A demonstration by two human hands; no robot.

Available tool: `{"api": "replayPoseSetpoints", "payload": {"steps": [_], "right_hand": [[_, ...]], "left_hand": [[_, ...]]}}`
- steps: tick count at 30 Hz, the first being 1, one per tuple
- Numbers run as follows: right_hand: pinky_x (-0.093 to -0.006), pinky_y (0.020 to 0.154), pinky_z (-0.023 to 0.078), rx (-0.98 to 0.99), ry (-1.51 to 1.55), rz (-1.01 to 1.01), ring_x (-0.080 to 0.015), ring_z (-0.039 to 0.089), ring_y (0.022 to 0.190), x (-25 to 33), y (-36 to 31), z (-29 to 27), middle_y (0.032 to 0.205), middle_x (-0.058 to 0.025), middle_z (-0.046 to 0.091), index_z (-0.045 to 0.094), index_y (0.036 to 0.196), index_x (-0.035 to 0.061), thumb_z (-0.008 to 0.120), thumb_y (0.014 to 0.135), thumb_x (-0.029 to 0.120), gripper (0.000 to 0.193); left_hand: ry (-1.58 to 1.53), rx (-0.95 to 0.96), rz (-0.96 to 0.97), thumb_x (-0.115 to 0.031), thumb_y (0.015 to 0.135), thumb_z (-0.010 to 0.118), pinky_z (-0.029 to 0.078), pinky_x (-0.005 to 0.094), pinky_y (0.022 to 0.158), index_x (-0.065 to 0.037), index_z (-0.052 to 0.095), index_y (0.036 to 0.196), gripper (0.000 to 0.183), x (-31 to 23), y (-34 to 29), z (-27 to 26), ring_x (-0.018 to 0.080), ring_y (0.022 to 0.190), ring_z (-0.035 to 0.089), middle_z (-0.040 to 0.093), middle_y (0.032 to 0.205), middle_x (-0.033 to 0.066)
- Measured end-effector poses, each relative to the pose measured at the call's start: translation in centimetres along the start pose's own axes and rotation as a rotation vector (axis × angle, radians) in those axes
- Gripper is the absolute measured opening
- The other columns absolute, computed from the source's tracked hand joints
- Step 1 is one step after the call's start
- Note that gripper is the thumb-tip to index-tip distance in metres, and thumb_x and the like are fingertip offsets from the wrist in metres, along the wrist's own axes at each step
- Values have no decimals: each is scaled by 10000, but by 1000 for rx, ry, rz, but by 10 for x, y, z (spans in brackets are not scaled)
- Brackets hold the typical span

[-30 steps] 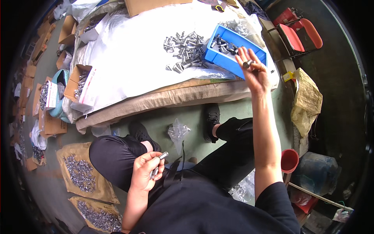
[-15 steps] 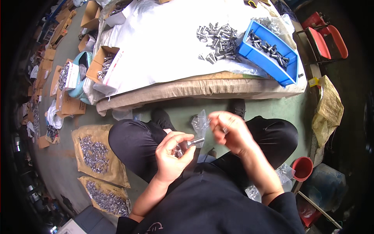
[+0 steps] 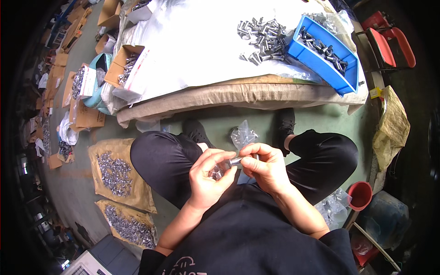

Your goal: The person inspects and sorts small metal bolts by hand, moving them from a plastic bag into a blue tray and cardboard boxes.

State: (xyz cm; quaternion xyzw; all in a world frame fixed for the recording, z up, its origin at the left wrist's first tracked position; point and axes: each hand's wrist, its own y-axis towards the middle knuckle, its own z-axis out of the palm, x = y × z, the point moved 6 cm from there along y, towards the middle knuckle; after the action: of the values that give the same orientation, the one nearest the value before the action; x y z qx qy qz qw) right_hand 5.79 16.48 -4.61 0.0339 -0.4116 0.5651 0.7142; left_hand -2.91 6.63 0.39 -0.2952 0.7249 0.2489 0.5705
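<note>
My left hand [image 3: 204, 185] is closed around a few shiny metal pieces [image 3: 216, 172] in its palm. Between its thumb and fingertips it grips a silver bolt [image 3: 236, 161] lying roughly level. From the other side my right hand [image 3: 270, 173] meets it, thumb and forefinger pinched at the bolt's right end. A bit of metal shows by the right fingers; whether it is a separate small part I cannot tell. Beyond the hands, a clear plastic bag [image 3: 244, 134] of metal parts rests on the floor between my feet.
Ahead stands a cloth-sided table [image 3: 192, 59] with a loose pile of bolts [image 3: 266, 39] and a blue bin [image 3: 341, 82] of bolts. Sacks of small parts [image 3: 114, 174] lie at left. A red bucket [image 3: 359, 196] and bagged parts [image 3: 333, 206] are at right.
My right hand has come in from the right and down to the bolt's end, its fingers now pinched there. The left hand keeps its grip. The view has shifted slightly.
</note>
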Motion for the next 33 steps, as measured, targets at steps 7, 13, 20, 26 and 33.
{"api": "replayPoseSetpoints", "payload": {"steps": [7, 13, 20, 26, 33], "right_hand": [[-189, 476, 381, -4, 39, -49, -82, 482, 561, 4, -6, 7, 756, -53, 568, 552, 957, -3, 631, 724, -37, 248], [-180, 554, 407, -18, 1, -116, -68, 501, 645, 3, -15, 15, 775, -30, 559, 540, 961, 4, 653, 694, -61, 297], [-185, 607, 412, 11, -192, -250, -67, 499, 694, 7, -20, 23, 848, -33, 544, 551, 935, -16, 645, 698, -67, 260], [-227, 444, 354, 124, 413, -84, -128, 438, 549, 8, -6, 6, 831, -106, 505, 507, 768, -19, 512, 777, 52, 72], [-185, 508, 385, 130, -299, -78, -71, 499, 550, 9, -12, 23, 717, -29, 503, 595, 936, -16, 612, 779, 58, 174]], "left_hand": [[-394, 25, -230, 40, 714, 623, 405, 170, 563, 12, 588, 991, 280, 14, -8, 1, 56, 636, 496, 547, 826, 11], [-963, 76, -447, -69, 813, 563, 355, 171, 465, 8, 557, 1066, 264, 27, -13, 12, 48, 614, 473, 553, 762, 7], [-1042, 98, -515, -144, 858, 496, 362, 173, 438, 4, 529, 1100, 286, 32, -15, 13, 71, 604, 488, 576, 801, 55], [-1296, 211, -614, -206, 857, 390, 356, 186, 394, 2, 366, 1245, 441, 24, -9, 19, 167, 607, 531, 513, 1055, 222], [-1001, 185, -614, -171, 829, 328, 328, 186, 334, 28, 321, 1264, 478, 20, -10, 18, 183, 572, 558, 460, 1181, 224]]}}
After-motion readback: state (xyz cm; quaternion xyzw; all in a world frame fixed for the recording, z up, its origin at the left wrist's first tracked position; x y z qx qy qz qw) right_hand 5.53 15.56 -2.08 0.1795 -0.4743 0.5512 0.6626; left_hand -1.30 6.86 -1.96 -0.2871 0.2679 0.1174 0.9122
